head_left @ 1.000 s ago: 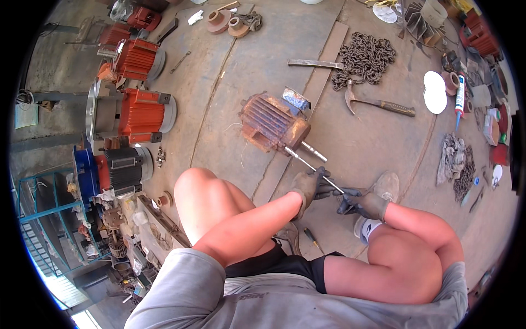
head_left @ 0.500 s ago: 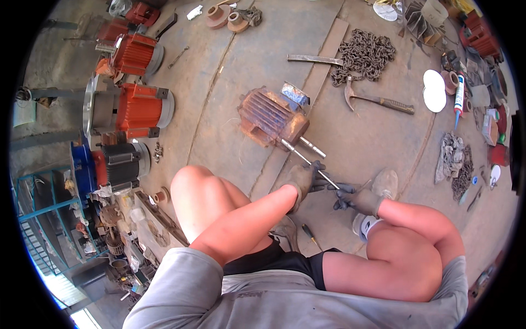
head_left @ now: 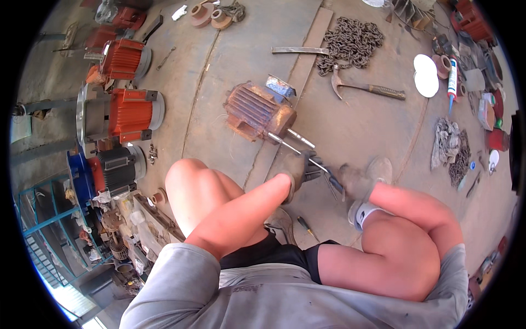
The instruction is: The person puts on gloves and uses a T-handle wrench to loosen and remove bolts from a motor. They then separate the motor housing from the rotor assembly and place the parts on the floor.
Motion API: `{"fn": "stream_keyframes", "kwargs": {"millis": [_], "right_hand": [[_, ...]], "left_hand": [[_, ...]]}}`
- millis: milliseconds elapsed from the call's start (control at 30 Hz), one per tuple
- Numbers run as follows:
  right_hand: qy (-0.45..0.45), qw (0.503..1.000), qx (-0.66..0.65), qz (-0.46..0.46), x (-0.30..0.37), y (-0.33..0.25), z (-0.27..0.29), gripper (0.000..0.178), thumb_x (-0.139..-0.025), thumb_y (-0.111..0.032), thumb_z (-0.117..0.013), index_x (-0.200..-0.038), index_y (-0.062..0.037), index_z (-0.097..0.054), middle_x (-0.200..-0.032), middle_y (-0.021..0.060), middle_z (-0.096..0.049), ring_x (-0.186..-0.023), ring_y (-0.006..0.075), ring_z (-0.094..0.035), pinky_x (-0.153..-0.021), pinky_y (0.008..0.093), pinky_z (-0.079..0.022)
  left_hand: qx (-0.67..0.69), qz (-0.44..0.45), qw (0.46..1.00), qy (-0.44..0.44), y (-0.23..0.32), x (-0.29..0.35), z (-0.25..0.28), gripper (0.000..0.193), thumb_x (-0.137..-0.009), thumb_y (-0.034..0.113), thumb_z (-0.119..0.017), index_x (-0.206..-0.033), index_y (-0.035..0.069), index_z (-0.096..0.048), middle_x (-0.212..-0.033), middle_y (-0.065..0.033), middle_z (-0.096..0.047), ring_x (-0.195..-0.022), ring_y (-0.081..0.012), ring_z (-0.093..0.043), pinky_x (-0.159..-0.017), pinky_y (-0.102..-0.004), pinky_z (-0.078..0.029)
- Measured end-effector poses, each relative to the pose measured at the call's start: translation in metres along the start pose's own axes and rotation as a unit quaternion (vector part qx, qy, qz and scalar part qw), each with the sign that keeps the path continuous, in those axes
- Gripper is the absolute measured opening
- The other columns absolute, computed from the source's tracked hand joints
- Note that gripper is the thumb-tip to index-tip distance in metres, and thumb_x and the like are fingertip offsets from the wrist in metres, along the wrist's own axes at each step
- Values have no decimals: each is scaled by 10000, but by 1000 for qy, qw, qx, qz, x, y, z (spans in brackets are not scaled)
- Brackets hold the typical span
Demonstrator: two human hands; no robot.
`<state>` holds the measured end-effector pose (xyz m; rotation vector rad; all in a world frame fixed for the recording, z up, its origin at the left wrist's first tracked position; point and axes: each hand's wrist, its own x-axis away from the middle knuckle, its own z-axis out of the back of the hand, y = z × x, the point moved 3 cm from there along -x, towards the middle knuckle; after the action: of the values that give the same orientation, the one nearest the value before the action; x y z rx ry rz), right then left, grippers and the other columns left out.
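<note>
A small rusty electric motor [head_left: 251,111] lies on the floor in front of me. A long silver rod [head_left: 285,143] runs from its near end toward my right hand, with a dark piece at its outer end. My left hand [head_left: 300,169], in a dark-palmed work glove, is closed around the rod about midway. My right hand [head_left: 357,180], gloved too, is by the rod's outer end; motion smears its fingers, so its grip cannot be made out. A shorter shiny shaft [head_left: 301,138] sticks out of the motor beside the rod.
A claw hammer [head_left: 372,88], a heap of chain [head_left: 353,45] and a flat metal bar [head_left: 300,50] lie beyond the motor. Orange motors [head_left: 131,114] line the left. A sealant tube [head_left: 452,82] and rags [head_left: 445,143] are at right; a screwdriver [head_left: 307,227] lies between my legs.
My right hand has shifted from gripping around the rod's outer end to a blurred position slightly higher. My left hand stays on the rod. The whole view has shifted a little.
</note>
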<state>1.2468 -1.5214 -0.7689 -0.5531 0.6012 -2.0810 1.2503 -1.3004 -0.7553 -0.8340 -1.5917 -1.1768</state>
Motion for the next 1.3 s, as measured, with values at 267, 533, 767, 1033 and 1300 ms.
{"fn": "stream_keyframes", "kwargs": {"millis": [267,533,767,1033,1300], "right_hand": [[-134,989,47,-51,7,-15,12,600,-1027,-200,-540,-1564,42,-427,-849,113,-753,-802,294,-723,-848,389,-503],[-223,956,136,-131,-20,-34,20,556,-1034,-280,-595,-1481,46,-540,-893,133,-772,-848,357,-751,-915,481,-536],[-104,987,-105,-67,-16,6,119,671,-891,-418,-815,-1423,-50,-637,-1246,213,-718,-1071,354,-738,-917,442,-590],[-39,737,-522,-427,13,33,49,491,-1116,-410,-542,-1159,52,-703,-876,149,-777,-686,215,-724,-718,381,-596],[-194,734,-602,-248,19,-43,96,366,-1094,-170,-547,-1335,79,-666,-1161,156,-778,-974,231,-775,-852,337,-633]], "left_hand": [[-117,10,993,7,5,3,-16,352,-1128,324,-522,-1220,21,-675,-1016,-124,-752,-830,-251,-765,-741,-417,-643],[-67,9,998,-8,-2,-7,-13,331,-1106,324,-562,-1110,34,-722,-883,-96,-747,-705,-227,-731,-638,-385,-613],[-68,-1,998,-2,-4,-13,-7,320,-1088,315,-581,-1074,28,-720,-824,-112,-739,-637,-232,-715,-613,-370,-599],[-79,-20,997,-7,-2,-6,-6,309,-1076,285,-571,-1116,16,-720,-875,-124,-752,-660,-230,-719,-633,-381,-600],[-77,-14,997,27,-5,-8,-1,309,-1050,264,-582,-1169,21,-731,-892,-125,-772,-670,-227,-725,-618,-368,-596]]}}
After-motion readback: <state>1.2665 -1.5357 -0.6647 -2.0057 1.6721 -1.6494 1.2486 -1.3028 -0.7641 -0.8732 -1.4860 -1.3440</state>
